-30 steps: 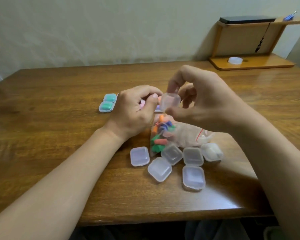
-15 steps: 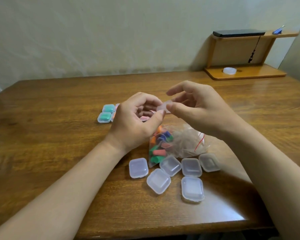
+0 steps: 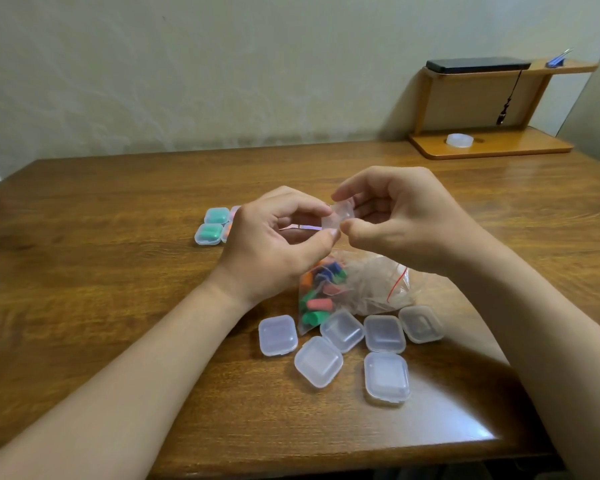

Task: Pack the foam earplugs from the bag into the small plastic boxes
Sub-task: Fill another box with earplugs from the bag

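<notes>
So a second ago the right hand [image 3: 406,223] had the little clear box [image 3: 338,216] up on its own with the left thumb just poking at it. Now both hands are on it. The left hand [image 3: 274,244] pinches its near edge between thumb and forefinger, and the right thumb and forefinger pinch the other side, with the rest of the fingers loosely curled. The box is also tipped more on its side than before. My guess is the lid's getting popped open, but I can't tell if it's actually apart yet, and it looks empty.

Nothing else has budged. The earplugs [image 3: 316,296] are all in the bag [image 3: 371,289], lying on the table [image 3: 118,271] right under the hands. Six shut empty boxes [image 3: 384,334] sit bunched along its near side, and the filled boxes [image 3: 212,225] are off behind the left hand. So for this box we're at the opening step, with no plug picked yet.
</notes>
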A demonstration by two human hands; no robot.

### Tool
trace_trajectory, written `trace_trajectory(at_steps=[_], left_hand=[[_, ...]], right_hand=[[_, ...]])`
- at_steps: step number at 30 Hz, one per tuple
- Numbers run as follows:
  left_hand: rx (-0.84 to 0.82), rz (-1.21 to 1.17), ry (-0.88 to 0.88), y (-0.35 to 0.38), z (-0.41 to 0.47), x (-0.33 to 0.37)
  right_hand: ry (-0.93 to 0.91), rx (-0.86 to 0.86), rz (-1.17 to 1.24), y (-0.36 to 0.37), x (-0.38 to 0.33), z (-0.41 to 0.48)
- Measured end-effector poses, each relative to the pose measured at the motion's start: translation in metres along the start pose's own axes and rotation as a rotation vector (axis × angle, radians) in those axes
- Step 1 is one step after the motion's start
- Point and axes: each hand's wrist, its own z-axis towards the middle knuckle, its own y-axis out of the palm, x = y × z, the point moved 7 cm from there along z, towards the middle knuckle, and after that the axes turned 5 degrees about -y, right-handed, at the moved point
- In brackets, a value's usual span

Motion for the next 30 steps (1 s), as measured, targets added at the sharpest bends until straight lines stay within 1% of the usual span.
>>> trace_trajectory(at_steps=[8, 11, 14, 17, 22, 25, 28, 30], left_hand=[[-0.016, 0.0, 0.015, 0.003, -0.001, 0.004], [0.059, -0.031, 0.022, -0.003, 0.0, 0.005], [0.123, -0.077, -0.012, -0.012, 0.002, 0.0], [0.132, -0.136, -0.118, -0.013, 0.002, -0.008], [0.131, -0.246, -0.286, -0.008, 0.003, -0.018], [0.169, -0.252, -0.393, -0.009, 0.002, -0.026], [0.143, -0.276, -0.473, -0.005, 0.003, -0.032], [0.101, -0.281, -0.492, -0.001, 0.002, -0.033]], right_hand=[[0.01, -0.007, 0.012, -0.002, -0.002, -0.001], [0.01, -0.031, 0.014, 0.001, -0.001, -0.002], [0.009, -0.08, 0.045, 0.01, -0.002, -0.003], [0.012, -0.094, 0.068, 0.009, -0.003, -0.003], [-0.009, -0.095, 0.011, 0.009, -0.004, -0.003], [-0.032, -0.028, -0.015, -0.003, -0.007, -0.001], [-0.012, 0.041, 0.02, -0.027, -0.01, -0.003], [0.044, -0.022, 0.077, -0.037, -0.01, -0.008]])
